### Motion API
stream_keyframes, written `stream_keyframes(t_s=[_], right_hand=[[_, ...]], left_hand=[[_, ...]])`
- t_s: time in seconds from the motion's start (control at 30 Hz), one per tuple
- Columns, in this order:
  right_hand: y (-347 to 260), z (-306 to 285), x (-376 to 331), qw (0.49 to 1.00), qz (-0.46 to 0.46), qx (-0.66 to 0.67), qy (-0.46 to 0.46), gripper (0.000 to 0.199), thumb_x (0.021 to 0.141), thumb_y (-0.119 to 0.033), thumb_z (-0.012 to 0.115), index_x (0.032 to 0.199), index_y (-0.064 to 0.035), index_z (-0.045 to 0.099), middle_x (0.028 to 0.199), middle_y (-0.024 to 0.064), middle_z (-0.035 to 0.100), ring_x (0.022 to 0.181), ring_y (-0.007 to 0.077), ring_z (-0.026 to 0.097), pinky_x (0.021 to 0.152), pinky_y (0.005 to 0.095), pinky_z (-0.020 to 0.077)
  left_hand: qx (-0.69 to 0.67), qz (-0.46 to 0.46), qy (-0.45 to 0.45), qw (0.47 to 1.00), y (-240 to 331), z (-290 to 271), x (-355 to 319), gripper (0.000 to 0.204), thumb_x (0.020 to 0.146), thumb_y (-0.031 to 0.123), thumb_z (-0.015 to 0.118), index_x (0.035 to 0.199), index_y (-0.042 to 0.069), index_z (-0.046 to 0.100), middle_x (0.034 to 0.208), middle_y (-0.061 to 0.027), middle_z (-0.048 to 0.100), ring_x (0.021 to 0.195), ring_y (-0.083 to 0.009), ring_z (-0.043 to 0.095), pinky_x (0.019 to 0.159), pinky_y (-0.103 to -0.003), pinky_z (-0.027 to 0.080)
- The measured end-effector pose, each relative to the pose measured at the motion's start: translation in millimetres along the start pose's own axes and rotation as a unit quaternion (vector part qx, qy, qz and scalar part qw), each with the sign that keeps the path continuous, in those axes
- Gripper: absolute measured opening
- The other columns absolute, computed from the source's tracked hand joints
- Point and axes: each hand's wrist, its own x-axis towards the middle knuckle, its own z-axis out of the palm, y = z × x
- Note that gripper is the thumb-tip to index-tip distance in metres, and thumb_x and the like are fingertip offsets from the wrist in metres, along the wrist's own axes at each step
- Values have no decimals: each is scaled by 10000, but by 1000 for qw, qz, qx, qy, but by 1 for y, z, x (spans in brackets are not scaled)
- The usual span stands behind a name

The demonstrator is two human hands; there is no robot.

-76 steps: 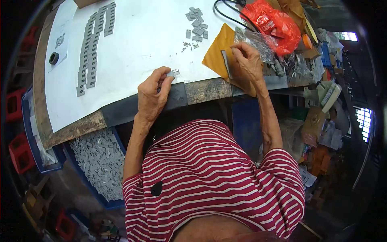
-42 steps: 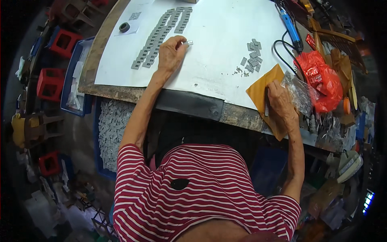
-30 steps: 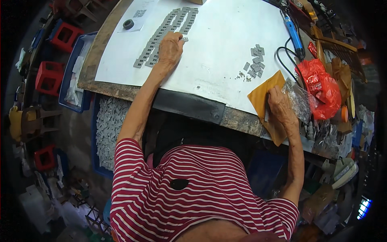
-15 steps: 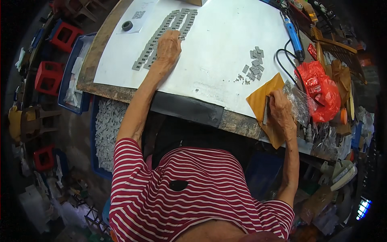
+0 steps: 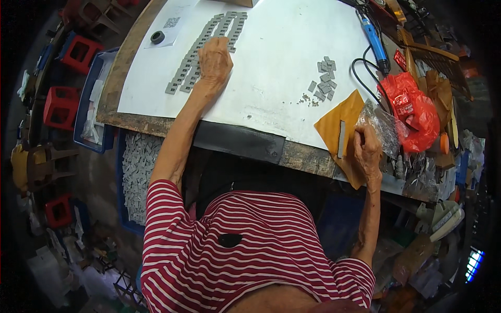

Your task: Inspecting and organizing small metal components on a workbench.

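Note:
Small flat grey pieces (image 5: pixel 183 71) lie in slanting rows on the white-covered table, many with a dark square mark. Over the lower part of these rows is my left hand (image 5: pixel 215 61), its fingers curled down and closed; whatever they pinch is hidden. My right hand (image 5: pixel 369 148) rests by the right edge of an orange-brown paper envelope (image 5: pixel 326 124), fingers bent together. I cannot make out anything inside them. Just left of that hand, a narrow grey strip (image 5: pixel 342 139) lies on the envelope. Beyond it sits a loose heap of plain grey pieces (image 5: pixel 326 78) with tiny brass-coloured bits (image 5: pixel 309 100) beside it.
A blue electric screwdriver (image 5: pixel 374 41) with a black cable lies at the right. Near it are a red plastic bag (image 5: pixel 412 109) and clear wrap (image 5: pixel 382 130). A black tape roll (image 5: pixel 157 37) sits far left. Below the table's left edge stands a blue bin (image 5: pixel 123 177) of grey pieces.
My right hand has shifted slightly right and down, uncovering more of the grey strip on the envelope. The left hand stays over the rows. The whole view has shifted a little.

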Motion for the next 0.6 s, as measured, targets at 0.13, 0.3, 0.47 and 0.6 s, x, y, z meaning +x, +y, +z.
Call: stream_keyframes(t_s=[0.13,0.3,0.47,0.6], right_hand=[[0,-3,-5,999,36,3,18,97,771,29,531,866,9,521,771,153,533,695,308,567,586,345,439],[-1,-2,-12,995,88,28,46,56,801,-14,533,857,-12,537,731,119,550,635,223,563,580,296,443],[-6,-7,-6,974,163,153,30,84,803,-82,563,833,-4,569,661,27,534,599,88,518,529,244,418],[-8,-14,3,826,331,455,22,125,813,-118,558,806,7,569,673,34,540,542,66,482,478,183,395]], left_hand=[[-8,26,-8,1000,11,1,6,221,711,107,586,930,80,577,920,-107,550,898,-275,513,751,-410,383],[26,60,-13,998,7,17,10,183,726,177,594,885,86,585,903,-94,524,877,-266,482,754,-436,361],[6,55,-36,998,-17,15,14,182,746,188,601,916,123,614,932,-81,563,917,-272,507,778,-440,372],[-19,90,-14,996,-10,13,12,206,742,185,613,938,120,614,959,-77,558,940,-264,495,793,-434,376]])
